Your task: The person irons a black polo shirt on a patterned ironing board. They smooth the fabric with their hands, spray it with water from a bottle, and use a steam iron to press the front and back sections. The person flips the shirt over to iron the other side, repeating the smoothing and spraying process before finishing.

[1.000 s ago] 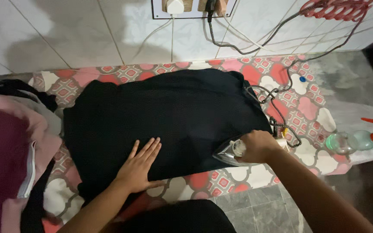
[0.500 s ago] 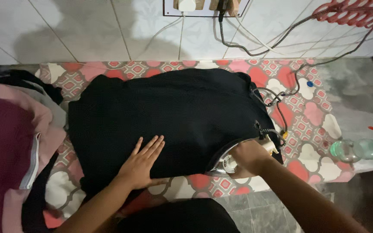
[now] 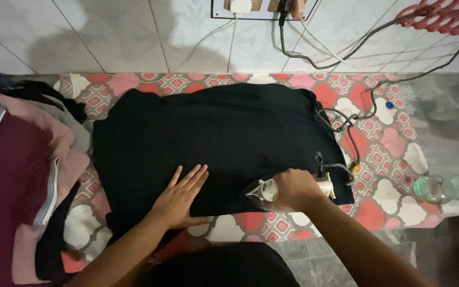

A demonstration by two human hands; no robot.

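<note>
One iron (image 3: 264, 191), long axis crosswise and tip pointed toward the left hand (image 3: 180, 199), is gripped by the closed right hand (image 3: 292, 190) on one black garment (image 3: 213, 138), which is pressed by the flat, open left hand.

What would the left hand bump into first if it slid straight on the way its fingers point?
The left hand lies flat on the black garment, fingers pointing up and right. Sliding on, it would probably cross only cloth before reaching the braided iron cord at the garment's far right edge.
</note>
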